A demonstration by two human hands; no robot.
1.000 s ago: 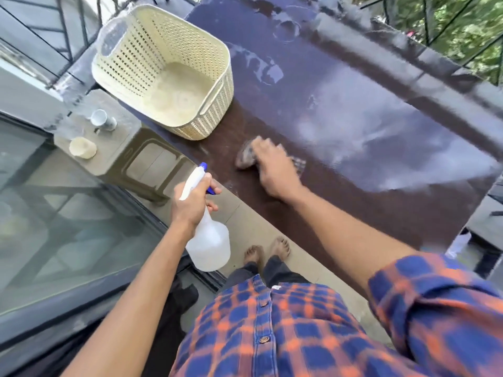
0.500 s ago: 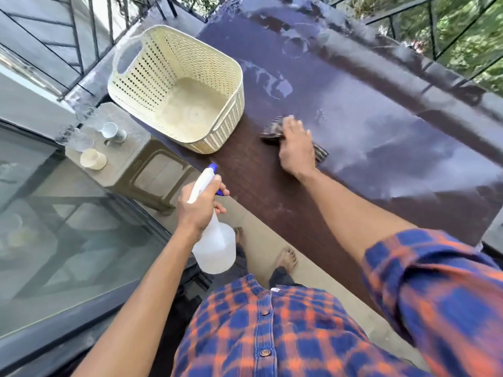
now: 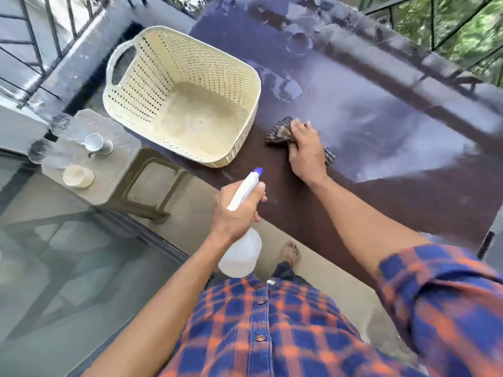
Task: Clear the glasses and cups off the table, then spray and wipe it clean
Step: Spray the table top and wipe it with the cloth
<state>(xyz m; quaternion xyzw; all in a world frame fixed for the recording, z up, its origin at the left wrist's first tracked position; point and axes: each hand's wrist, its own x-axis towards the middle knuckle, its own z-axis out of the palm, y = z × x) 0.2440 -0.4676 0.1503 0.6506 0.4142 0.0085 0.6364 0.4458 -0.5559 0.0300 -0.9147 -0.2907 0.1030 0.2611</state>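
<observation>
My right hand (image 3: 303,148) presses flat on a dark striped cloth (image 3: 280,130) lying on the dark brown table (image 3: 408,191), just right of the basket. My left hand (image 3: 235,210) grips the neck of a white spray bottle (image 3: 239,257) with a blue nozzle, held off the table's near edge above the floor. Wet streaks shine on the table's far half. Several glasses and cups (image 3: 94,142) stand on a low stool (image 3: 114,170) to the left of the table.
A cream perforated plastic basket (image 3: 245,77) sits empty on the table's left end. A ring-shaped water mark (image 3: 300,43) shows at the far edge. Railings run behind the table and on the left. A glass panel lies at lower left.
My right hand slid the cloth away from the near edge toward the table's middle and then a little rightward. The left hand kept hold of the spray bottle.
</observation>
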